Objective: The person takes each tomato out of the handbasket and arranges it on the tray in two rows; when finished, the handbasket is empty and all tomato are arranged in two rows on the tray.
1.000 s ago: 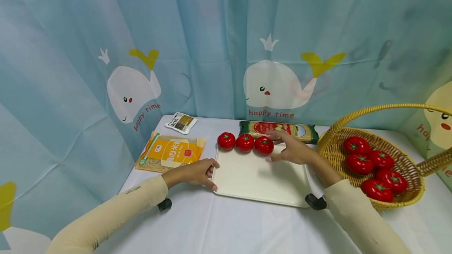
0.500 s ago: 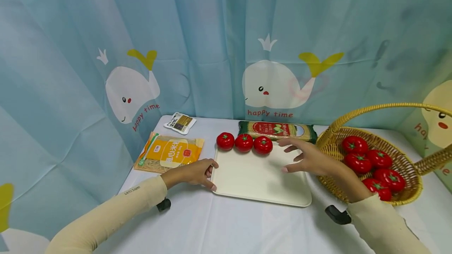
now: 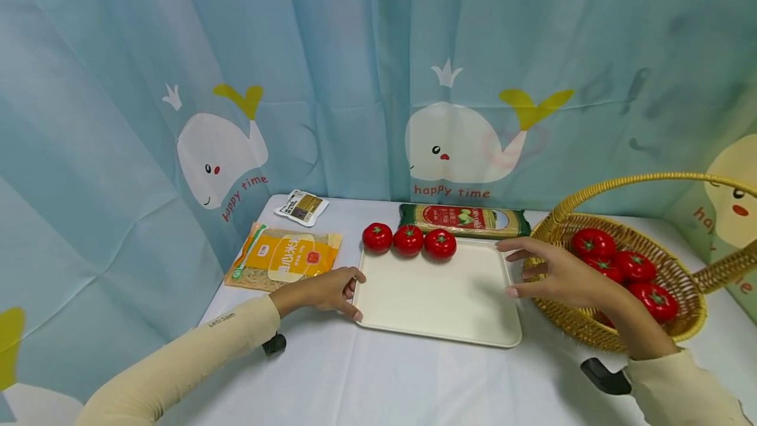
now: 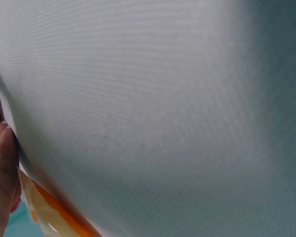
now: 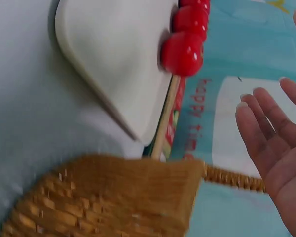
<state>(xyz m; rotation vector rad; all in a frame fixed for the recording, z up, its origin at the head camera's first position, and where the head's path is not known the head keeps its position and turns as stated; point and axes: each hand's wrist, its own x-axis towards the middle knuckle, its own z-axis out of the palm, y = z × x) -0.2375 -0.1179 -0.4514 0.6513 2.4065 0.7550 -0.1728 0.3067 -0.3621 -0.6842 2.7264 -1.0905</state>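
Observation:
On the table lies a cream tray (image 3: 437,294), with a row of three red tomatoes (image 3: 408,240) along its far left edge. My left hand (image 3: 325,291) holds the tray's left edge, fingers and thumb against the rim; the left wrist view catches only part of this hand (image 4: 5,173). Over the tray's right edge my right hand (image 3: 558,275) hovers, fingers spread and holding nothing. It is close to a wicker basket (image 3: 556,317) containing several more tomatoes (image 3: 635,267), some partly hidden by my arm. In the right wrist view, the right hand's (image 5: 281,148) palm is bare.
Behind the tray lies a long pasta packet (image 3: 464,219). An orange noodle bag (image 3: 284,255) and a small white packet (image 3: 303,207) are at the left. The basket's tall handle (image 3: 639,179) arches at the right. A blue curtain (image 3: 367,84) hangs behind the table.
My right hand has moved right, away from the third tomato and toward the basket, nothing in it. The left hand and the tomatoes on the tray have stayed in place.

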